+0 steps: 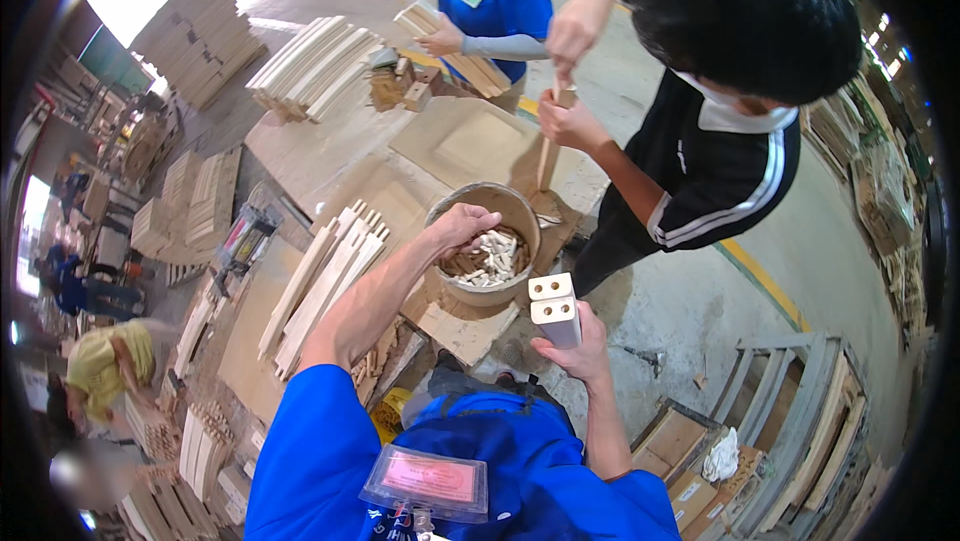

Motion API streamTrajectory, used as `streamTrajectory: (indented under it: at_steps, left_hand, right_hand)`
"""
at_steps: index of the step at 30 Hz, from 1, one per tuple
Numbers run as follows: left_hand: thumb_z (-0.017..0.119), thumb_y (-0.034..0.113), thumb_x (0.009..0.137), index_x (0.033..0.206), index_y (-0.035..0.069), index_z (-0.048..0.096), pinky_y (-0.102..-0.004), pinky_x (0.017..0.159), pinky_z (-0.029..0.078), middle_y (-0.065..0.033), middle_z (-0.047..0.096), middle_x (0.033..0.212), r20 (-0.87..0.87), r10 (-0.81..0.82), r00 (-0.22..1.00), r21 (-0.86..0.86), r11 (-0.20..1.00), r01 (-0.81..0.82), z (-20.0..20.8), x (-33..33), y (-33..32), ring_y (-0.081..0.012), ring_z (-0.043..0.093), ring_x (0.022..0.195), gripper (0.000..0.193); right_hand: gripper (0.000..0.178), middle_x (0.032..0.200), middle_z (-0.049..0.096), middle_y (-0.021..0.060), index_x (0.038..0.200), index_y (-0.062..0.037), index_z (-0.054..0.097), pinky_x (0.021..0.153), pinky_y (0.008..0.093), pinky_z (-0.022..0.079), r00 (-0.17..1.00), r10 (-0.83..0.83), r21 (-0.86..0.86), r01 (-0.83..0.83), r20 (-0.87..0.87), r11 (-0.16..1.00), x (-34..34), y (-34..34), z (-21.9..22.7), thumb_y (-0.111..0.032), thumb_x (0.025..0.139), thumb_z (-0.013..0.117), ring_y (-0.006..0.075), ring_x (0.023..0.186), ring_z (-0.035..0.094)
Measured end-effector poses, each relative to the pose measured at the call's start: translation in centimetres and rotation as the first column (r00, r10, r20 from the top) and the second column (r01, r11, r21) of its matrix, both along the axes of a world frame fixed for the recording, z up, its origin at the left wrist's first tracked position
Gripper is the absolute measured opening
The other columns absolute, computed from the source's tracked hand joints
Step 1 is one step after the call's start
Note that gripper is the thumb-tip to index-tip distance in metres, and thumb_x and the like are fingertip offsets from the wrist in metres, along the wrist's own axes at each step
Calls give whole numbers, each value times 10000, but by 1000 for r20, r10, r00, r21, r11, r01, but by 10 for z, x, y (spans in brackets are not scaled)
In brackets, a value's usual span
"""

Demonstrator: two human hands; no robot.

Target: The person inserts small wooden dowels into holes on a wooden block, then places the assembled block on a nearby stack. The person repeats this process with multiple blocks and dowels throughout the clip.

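My left hand (462,229) reaches over the rim of a round bucket (515,206), its fingers bent together; whatever they hold is hidden. Inside the bucket lie many short wooden dowels (495,259), some pale, some brown. My right hand (588,349) is wrapped round two pale wooden bars (560,316) held side by side. Their ends face up, and each shows a pair of drilled holes. Left of the bucket, several long wooden bars (325,281) lie on the table, with dowels sticking out of their far ends.
Across the table, a co-worker in black (730,161) grips an upright wooden bar (548,163). Another in blue (505,1) carries wooden pieces (470,56). Curved slats (315,66) are stacked at the table's far left. A grey pallet (770,396) and a cardboard box (690,496) stand at my right.
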State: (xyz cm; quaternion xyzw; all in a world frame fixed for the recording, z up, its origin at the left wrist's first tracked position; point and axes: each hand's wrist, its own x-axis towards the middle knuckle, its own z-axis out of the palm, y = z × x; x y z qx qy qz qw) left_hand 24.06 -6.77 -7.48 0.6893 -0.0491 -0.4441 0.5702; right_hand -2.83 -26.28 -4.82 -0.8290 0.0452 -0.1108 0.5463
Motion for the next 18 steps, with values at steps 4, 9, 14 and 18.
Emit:
streamTrajectory:
  at_steps: [4, 9, 14, 18]
  left_hand:
    - [694, 124, 947, 1048, 36, 623, -236, 477, 457, -44, 631, 852, -212, 93, 973, -314, 936, -157, 6, -12, 10, -112, 582, 635, 152]
    - [678, 84, 946, 1048, 36, 609, -222, 457, 431, -57, 620, 820, -156, 244, 957, -393, 874, -287, 16, -18, 20, -92, 532, 585, 133]
    - [660, 210, 994, 988, 60, 626, -207, 435, 356, -17, 585, 760, 14, 364, 931, -363, 870, -334, 59, -49, 17, -48, 478, 556, 154]
    - [657, 251, 997, 959, 46, 677, -228, 569, 435, 1, 643, 823, 381, 189, 905, -259, 962, -92, 98, -85, 24, -58, 541, 657, 210]
  right_hand:
    - [706, 1026, 726, 145, 1177, -25, 585, 819, 386, 559, 997, 62, -17, -62, -40, 998, 13, -3, -9, -226, 609, 954, 269, 934, 721]
    - [711, 1032, 718, 166, 1178, -18, 590, 825, 402, 555, 992, 119, -28, -120, -36, 992, 33, -3, -7, -217, 594, 944, 316, 947, 717]
    - [692, 1037, 712, 178, 1178, -18, 595, 833, 405, 556, 987, 117, -50, -123, -114, 991, 40, -8, -4, -199, 597, 924, 325, 960, 714]
    - [670, 1025, 707, 179, 1170, -21, 596, 829, 408, 557, 986, 129, -60, -135, -106, 989, 45, -6, -6, -198, 605, 911, 335, 958, 711]
